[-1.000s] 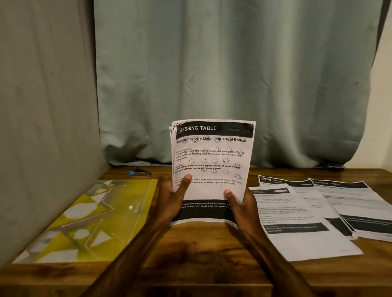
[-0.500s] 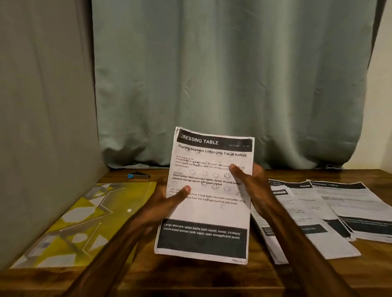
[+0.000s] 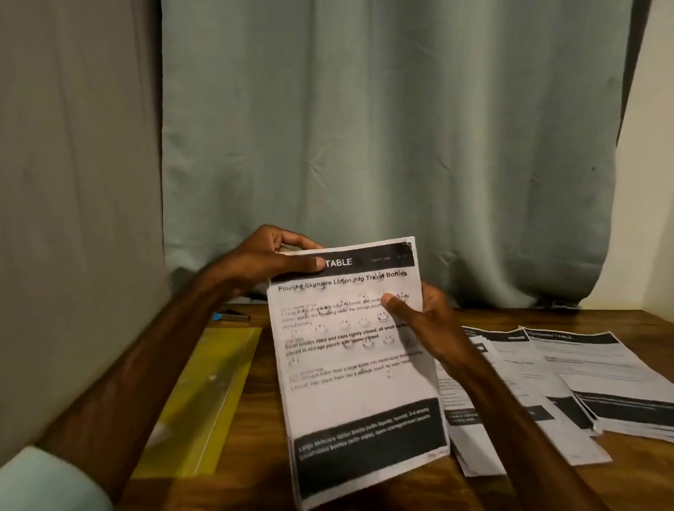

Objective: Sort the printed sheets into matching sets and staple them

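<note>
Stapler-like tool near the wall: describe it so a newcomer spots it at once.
Go to the wooden table, far left, below the curtain. Just beyond the yellow folder, left of the held sheets, lies a small dark metal tool, probably the stapler. Its blue tip sets it apart from the paper around it.

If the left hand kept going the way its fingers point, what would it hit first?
The left hand points right and pinches the top corner of the paper stack, so it would slide along that stack's top edge. Past it only the curtain shows, probably farther back.
</note>
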The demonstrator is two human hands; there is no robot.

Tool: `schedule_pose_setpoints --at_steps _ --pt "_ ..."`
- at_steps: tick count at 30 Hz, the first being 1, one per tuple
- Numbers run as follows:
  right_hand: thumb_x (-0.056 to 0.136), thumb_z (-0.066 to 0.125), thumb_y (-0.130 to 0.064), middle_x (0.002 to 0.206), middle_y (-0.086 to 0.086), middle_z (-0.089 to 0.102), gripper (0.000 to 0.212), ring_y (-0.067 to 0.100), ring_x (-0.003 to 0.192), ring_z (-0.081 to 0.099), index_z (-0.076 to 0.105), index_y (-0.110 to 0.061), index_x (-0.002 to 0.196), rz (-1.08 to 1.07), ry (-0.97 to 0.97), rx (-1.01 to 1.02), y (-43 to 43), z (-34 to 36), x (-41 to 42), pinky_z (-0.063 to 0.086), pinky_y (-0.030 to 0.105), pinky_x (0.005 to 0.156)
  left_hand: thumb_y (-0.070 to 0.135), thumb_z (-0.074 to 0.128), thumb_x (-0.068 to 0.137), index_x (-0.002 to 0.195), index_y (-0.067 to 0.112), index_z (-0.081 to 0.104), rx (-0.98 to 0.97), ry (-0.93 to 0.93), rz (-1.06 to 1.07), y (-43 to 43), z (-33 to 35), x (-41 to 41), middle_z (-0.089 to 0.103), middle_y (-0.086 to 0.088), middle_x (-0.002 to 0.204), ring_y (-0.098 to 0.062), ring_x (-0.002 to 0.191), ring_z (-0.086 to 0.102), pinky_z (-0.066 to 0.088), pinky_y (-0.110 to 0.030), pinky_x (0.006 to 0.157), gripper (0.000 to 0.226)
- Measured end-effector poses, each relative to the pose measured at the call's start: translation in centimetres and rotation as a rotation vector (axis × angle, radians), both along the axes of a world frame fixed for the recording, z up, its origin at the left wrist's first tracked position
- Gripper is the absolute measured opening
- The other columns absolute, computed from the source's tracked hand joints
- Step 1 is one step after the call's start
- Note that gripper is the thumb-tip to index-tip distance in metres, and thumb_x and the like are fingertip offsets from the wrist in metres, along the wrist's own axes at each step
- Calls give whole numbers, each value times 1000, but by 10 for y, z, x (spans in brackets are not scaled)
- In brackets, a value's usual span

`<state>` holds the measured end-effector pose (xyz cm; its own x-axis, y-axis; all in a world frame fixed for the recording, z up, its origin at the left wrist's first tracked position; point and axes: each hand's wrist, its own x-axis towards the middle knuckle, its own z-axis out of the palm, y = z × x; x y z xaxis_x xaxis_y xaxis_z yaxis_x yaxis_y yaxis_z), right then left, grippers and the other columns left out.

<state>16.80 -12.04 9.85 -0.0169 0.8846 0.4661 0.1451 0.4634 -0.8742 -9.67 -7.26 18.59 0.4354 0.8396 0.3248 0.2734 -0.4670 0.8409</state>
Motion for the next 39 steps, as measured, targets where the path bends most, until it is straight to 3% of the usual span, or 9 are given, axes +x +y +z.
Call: schedule_pose_setpoints --at_steps 3,7,13,17,23,27,31,34,39 --pt "97 64 -15 102 -9 76 16 9 94 75 63 -22 111 61 -148 38 -3 19 4 61 24 74 19 81 84 117 13 73 -48 376 -96 -1 27 2 79 -12 98 -28 91 77 62 -32 77 35" --pt "96 66 -16 101 -8 76 16 13 94 75 61 -22 110 120 -291 45 1 40 -3 60 25 73 23 78 88 116 7 70 -116 520 -181 0 30 26 78 -13 101 -32 91 76 63 -38 76 33" --pt "88 77 -19 101 4 79 25 24 89 77 71 -12 111 40 -264 -55 -1 45 37 63 36 75 22 74 90 108 3 71 -24 229 -62 6 11 8 78 -16 95 -34 82 76 63 -39 69 26" --pt "83 78 -16 106 22 75 38 30 89 74 69 -2 117 38 35 -181 -3 16 69 60 31 71 25 74 90 107 4 71 -7 118 14 5 -5 -15 78 -17 93 -35 81 76 63 -38 65 27" --pt "88 70 -8 120 17 72 39 35 108 71 62 -6 127 147 444 -227 -10 -34 48 61 44 86 22 73 90 109 5 70 -87 -182 144 0 -35 -18 78 -16 94 -31 79 77 63 -35 61 26" --pt "88 77 -20 106 1 76 30 17 84 76 62 -21 114 -237 325 -181 -11 -53 11 59 24 62 24 73 91 103 13 70 -3 -255 323 -8 -71 -9 79 -10 92 -26 79 77 64 -37 66 17" --pt "90 76 -23 112 2 70 38 18 94 71 62 -15 124 -417 233 -42 -10 -39 4 60 34 79 27 72 93 102 26 69 154 -381 368 -20 -86 -5 77 4 93 -14 81 77 61 -25 64 9" --pt "90 76 -23 109 -4 67 35 13 92 68 63 -16 122 -474 182 68 -16 -35 3 56 26 75 26 72 93 102 29 70 147 -484 350 -32 -95 -3 77 7 96 -11 84 77 62 -27 68 10" --pt "92 73 -27 124 8 66 48 24 106 66 58 -11 134 -516 99 -136 -26 -99 -3 57 36 83 22 71 93 111 17 71 -66 -356 324 -44 -166 1 79 -2 100 -13 85 77 62 -27 67 18"
